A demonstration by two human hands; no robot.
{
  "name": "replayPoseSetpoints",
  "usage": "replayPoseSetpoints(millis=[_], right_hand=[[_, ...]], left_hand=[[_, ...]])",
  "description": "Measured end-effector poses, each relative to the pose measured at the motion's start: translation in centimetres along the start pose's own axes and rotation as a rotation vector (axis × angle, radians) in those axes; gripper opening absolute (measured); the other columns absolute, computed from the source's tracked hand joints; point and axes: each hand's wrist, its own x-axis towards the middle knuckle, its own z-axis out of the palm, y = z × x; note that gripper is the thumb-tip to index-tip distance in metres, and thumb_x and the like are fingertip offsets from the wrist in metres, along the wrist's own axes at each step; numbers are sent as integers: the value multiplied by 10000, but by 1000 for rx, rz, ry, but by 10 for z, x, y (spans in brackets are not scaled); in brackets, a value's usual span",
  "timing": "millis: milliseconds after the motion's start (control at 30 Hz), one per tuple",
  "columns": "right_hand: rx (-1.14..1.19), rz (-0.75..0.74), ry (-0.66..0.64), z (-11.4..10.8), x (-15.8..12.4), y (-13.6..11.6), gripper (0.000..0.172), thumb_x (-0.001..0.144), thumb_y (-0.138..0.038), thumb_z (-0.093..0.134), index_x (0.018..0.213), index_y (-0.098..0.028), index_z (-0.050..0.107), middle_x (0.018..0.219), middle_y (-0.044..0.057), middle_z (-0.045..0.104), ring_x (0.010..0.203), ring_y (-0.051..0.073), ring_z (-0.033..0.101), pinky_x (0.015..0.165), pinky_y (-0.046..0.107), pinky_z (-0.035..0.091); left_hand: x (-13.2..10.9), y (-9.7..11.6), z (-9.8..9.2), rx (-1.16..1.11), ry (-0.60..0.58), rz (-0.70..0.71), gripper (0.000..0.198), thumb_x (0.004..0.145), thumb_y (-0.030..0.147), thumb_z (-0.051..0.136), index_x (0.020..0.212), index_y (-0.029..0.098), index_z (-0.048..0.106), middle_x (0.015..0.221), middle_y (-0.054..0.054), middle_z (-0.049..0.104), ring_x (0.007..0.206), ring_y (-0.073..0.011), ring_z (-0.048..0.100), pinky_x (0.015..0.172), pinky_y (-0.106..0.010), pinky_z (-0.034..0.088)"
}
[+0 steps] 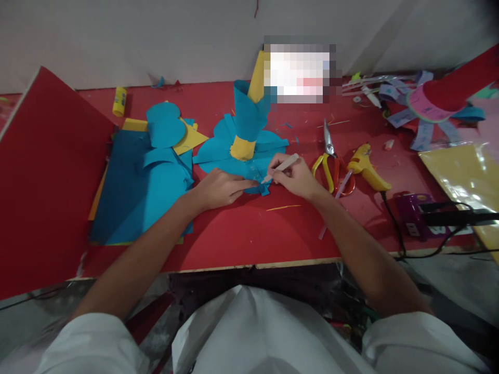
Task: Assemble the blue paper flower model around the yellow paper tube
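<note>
A blue paper flower shape (228,150) lies flat on the red table (249,234), with a yellow and blue paper cone (246,122) standing on it. My left hand (220,188) rests on the table, fingers closed and pressing a small blue paper piece (260,188) at the flower's near edge. My right hand (293,176) pinches a pale stick-like tool (281,167), its tip touching that same blue piece.
Stacked blue and yellow paper sheets (140,192) lie at left beside a large red board (42,182). Scissors (330,158), a yellow glue gun (368,167) with cord, a purple power strip (415,214) and a glue stick (119,101) sit around.
</note>
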Motion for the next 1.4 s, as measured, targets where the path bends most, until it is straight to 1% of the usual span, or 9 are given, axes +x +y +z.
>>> replayPoseSetpoints(millis=[133, 333, 500, 600, 700, 900, 1000, 1167, 1400], right_hand=[[-10, 10, -18, -1, -5, 0, 169, 929, -331, 638, 813, -213, 603, 677, -18, 561, 569, 116, 479, 519, 285, 346], [-60, 6, -36, 1, -5, -2, 217, 929, -385, 641, 808, -208, 606, 661, -25, 550, 565, 110, 454, 535, 285, 342], [-124, -32, -16, 0, -4, -1, 197, 913, -354, 640, 790, -203, 607, 667, -21, 585, 559, 106, 454, 538, 281, 341], [-167, -13, 35, -1, -4, -1, 164, 882, -311, 637, 767, -204, 592, 636, -29, 565, 544, 102, 441, 532, 279, 327], [-167, -1, 44, -1, -3, -1, 146, 872, -292, 636, 764, -204, 592, 631, -29, 565, 538, 101, 436, 526, 278, 324], [-105, -43, -39, 0, -5, 0, 180, 882, -318, 646, 752, -196, 629, 649, -18, 610, 540, 99, 432, 522, 276, 329], [-101, -56, -67, 0, -5, 0, 198, 889, -332, 650, 750, -191, 643, 649, -15, 619, 549, 100, 442, 530, 276, 339], [-108, -61, -21, 1, -3, 1, 204, 908, -354, 646, 788, -189, 634, 661, -17, 604, 556, 101, 467, 528, 271, 343], [-125, -49, -8, 0, -3, 0, 211, 921, -377, 634, 813, -196, 619, 673, -8, 622, 567, 116, 507, 540, 279, 363]], left_hand=[[1, 0, 0, -7, -36, -18, 421, 981, 173, 488, 1291, 305, 741, 1007, -6, 826, 667, -133, 678, 507, -297, 256], [0, -1, 2, -49, -27, -22, 416, 976, 170, 506, 1287, 310, 744, 998, 5, 829, 677, -139, 675, 515, -295, 242], [0, -2, 3, -50, -21, -26, 414, 980, 175, 505, 1283, 315, 750, 980, 7, 831, 663, -138, 671, 514, -299, 243], [0, -1, 2, -40, -6, -24, 417, 985, 179, 496, 1277, 336, 749, 1006, 18, 831, 672, -139, 672, 521, -291, 237], [0, -1, 2, -38, 6, -14, 416, 983, 174, 500, 1273, 338, 749, 1015, 26, 831, 670, -139, 669, 522, -293, 225], [0, 0, 0, -43, -7, -23, 430, 984, 173, 505, 1305, 338, 738, 947, 17, 827, 642, -144, 652, 520, -296, 195], [1, 0, 0, -53, -12, -32, 430, 980, 169, 505, 1298, 327, 747, 934, 4, 828, 648, -145, 656, 523, -290, 201], [1, 0, 1, -60, -9, -25, 431, 977, 164, 502, 1295, 323, 747, 1011, 6, 834, 671, -137, 676, 520, -278, 238], [1, -1, 1, -46, 15, -13, 426, 975, 159, 501, 1257, 337, 766, 1047, 28, 834, 682, -132, 696, 498, -295, 230]])
